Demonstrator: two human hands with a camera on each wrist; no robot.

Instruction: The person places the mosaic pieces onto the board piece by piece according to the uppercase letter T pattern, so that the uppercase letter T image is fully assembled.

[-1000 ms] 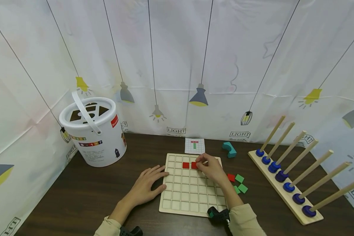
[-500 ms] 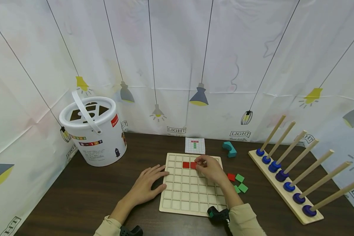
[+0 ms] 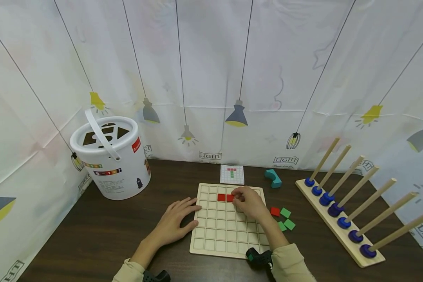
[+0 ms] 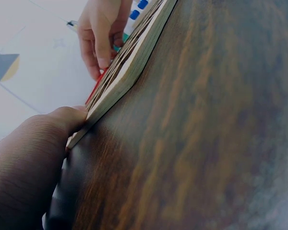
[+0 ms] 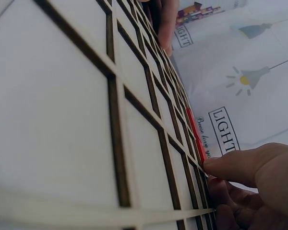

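A pale wooden grid board (image 3: 211,244) lies on the dark table in the head view. Two red square tiles sit side by side in its upper rows: the left tile (image 3: 221,197) and the right tile (image 3: 229,198). My right hand (image 3: 250,202) pinches the right tile at its right edge, fingers curled; the thumb tip meets the red strip (image 5: 200,143) in the right wrist view. Fingers hide part of that tile. My left hand (image 3: 178,220) lies with spread fingers along the board's left edge, fingertips at the rim.
Right of the board lie a loose red tile (image 3: 275,211) and several green tiles (image 3: 289,224). Behind it are a printed pattern card (image 3: 232,178) and a teal block (image 3: 274,179). A white bucket (image 3: 118,176) stands left, a peg rack (image 3: 352,239) right.
The right tile has shifted slightly left, up against the left red tile, with my right hand moving along with it. My left hand stays at the board's edge.
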